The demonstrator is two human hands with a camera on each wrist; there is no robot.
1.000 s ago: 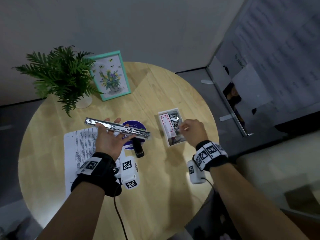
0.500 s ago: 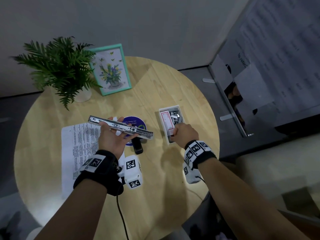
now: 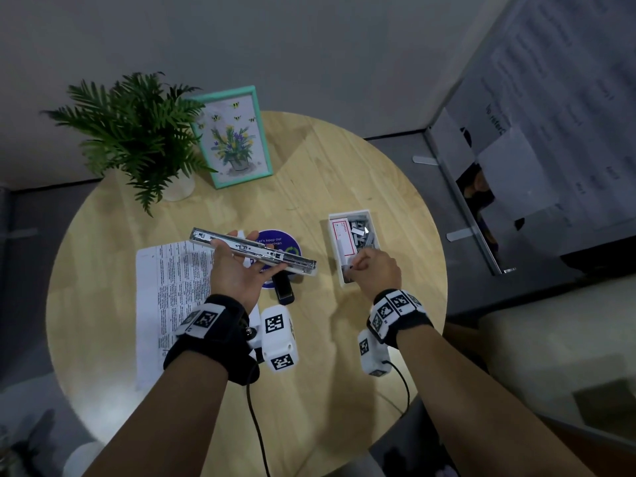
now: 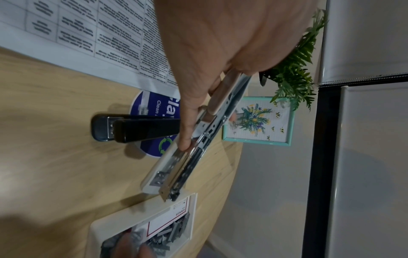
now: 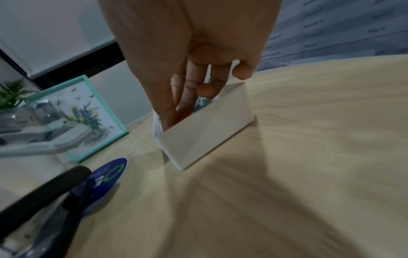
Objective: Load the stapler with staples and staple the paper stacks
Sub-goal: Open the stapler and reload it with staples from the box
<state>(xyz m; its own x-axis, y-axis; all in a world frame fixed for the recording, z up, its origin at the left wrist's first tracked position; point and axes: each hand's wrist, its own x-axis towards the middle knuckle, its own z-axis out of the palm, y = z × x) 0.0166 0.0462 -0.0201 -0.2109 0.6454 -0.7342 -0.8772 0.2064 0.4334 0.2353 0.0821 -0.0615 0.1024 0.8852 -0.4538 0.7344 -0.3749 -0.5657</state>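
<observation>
My left hand (image 3: 237, 266) grips a white-and-silver stapler (image 3: 254, 251) hinged open, its metal channel (image 4: 198, 151) facing up, above the table. In the left wrist view my thumb (image 4: 187, 132) presses on its side. My right hand (image 3: 373, 270) dips thumb and forefinger into the near end of a white box (image 3: 347, 215) of loose grey staples (image 3: 364, 235). The box wall (image 5: 205, 132) hides those fingertips, so whether they pinch staples does not show. A printed paper stack (image 3: 172, 287) lies flat at the left.
A black stapler (image 3: 284, 289) lies closed on a round blue sticker (image 3: 285, 244) between my hands. A potted fern (image 3: 134, 132) and a teal picture frame (image 3: 234, 139) stand at the back of the round wooden table (image 3: 309, 373). A glass partition stands at the right.
My right hand has moved from the box's middle to its near end and lowered its fingers in. The left hand with the open stapler has stayed about where it was.
</observation>
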